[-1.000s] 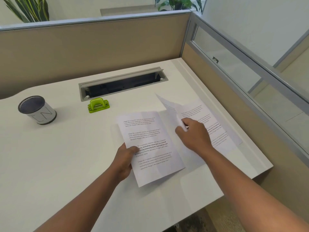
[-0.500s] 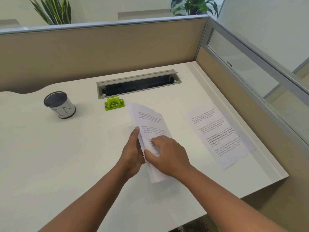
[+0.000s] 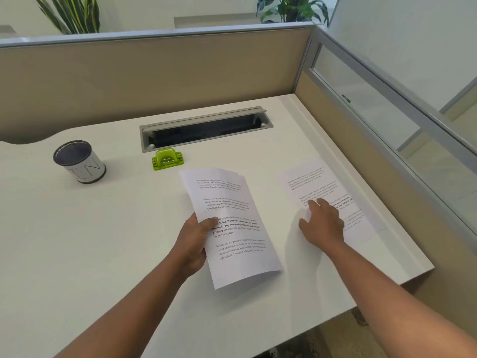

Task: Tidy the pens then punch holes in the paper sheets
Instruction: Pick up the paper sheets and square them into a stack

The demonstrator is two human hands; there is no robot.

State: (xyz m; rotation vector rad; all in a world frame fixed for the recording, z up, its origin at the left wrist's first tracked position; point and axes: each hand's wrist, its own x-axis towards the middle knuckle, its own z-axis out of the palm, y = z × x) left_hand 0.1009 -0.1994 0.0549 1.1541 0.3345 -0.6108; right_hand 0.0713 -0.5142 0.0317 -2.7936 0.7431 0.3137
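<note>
Left hand (image 3: 196,237) pinches a thin, floppy stack of sheets (image 3: 229,223) by its left edge just above the desk (image 3: 77,241), while the right hand (image 3: 321,223), fingers loosely spread, presses the last sheet (image 3: 322,184) lying flat near the right edge, which I'd guess needs sliding before lifting.

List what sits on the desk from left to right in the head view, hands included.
pen cup → green hole punch → left hand → held stack of sheets → right hand → loose sheet on the desk
</note>
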